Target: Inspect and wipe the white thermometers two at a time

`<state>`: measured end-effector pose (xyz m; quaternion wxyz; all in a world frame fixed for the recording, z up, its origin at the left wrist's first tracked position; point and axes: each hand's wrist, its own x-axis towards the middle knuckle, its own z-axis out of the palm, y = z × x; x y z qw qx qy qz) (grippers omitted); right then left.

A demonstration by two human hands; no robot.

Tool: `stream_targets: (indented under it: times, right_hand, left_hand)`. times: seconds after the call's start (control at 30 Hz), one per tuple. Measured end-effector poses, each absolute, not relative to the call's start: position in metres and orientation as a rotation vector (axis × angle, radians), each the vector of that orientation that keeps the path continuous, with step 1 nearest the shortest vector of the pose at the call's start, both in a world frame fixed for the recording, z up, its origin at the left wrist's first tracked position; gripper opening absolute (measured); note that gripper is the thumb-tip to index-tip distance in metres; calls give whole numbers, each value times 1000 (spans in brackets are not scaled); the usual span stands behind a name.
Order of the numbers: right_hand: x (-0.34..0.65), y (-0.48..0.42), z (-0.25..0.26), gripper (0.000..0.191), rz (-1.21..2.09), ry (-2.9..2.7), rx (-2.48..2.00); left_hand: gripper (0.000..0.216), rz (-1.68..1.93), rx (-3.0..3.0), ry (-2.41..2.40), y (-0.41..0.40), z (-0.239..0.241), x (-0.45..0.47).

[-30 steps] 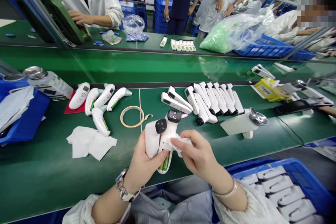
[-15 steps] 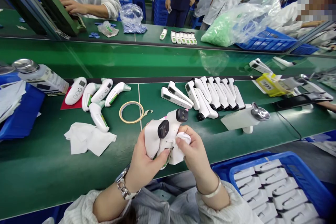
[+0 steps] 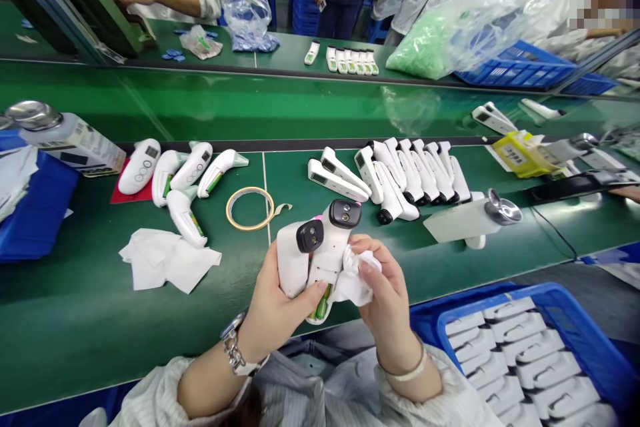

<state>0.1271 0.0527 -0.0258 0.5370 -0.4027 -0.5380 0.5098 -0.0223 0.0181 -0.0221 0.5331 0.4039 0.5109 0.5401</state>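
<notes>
Two white handheld thermometers with black sensor heads are gripped side by side in my left hand (image 3: 273, 303). The left thermometer (image 3: 291, 260) leans against the palm. On the right thermometer (image 3: 327, 250) the handle's battery bay lies uncovered, with green batteries (image 3: 323, 303) showing under my left thumb. My right hand (image 3: 387, 287) is closed around a crumpled white wipe (image 3: 357, 277), pinched between thumb and fingers at the right thermometer's side. Whether the wipe touches the casing I cannot tell.
Several white thermometers (image 3: 410, 173) lie in a row behind my hands. A tape roll (image 3: 250, 208), a white cloth (image 3: 167, 257) and more thermometers (image 3: 185, 213) lie left. Pump bottles (image 3: 463, 220) (image 3: 75, 137) stand on both sides. A blue crate (image 3: 575, 320) sits at lower right.
My right hand has drawn the wipe slightly right, away from the right thermometer's handle. The batteries now show more plainly. Both thermometers are tilted a little more toward me.
</notes>
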Motion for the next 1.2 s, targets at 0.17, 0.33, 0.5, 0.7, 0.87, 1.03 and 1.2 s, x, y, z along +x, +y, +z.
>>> stream_targets:
  times: [0.17, 0.33, 0.5, 0.7, 0.87, 1.03, 1.2]
  right_hand:
    - [200, 78, 6, 22, 288, -1379, -1259]
    - [307, 118, 44, 25, -445, -1428, -1563]
    - [346, 137, 51, 27, -371, -1828, -1796]
    - [343, 146, 60, 20, -185, -2047, -1835]
    - [340, 140, 65, 20, -215, -1985, -1825]
    - [274, 102, 37, 20, 89, -1553, -1536]
    - [163, 63, -3, 18, 720, -1440, -1096]
  left_hand:
    - [52, 1246, 866, 1281, 17, -24, -22]
    - [58, 1127, 829, 1420, 16, -21, -24]
    - [57, 1119, 822, 1490, 16, -8, -20]
    - [59, 1118, 824, 1500, 17, -3, -18]
    - [66, 1124, 815, 1503, 17, -8, -20]
    - [61, 1193, 811, 1376, 17, -15, -21]
    - [56, 1282, 862, 1328, 20, -22, -22]
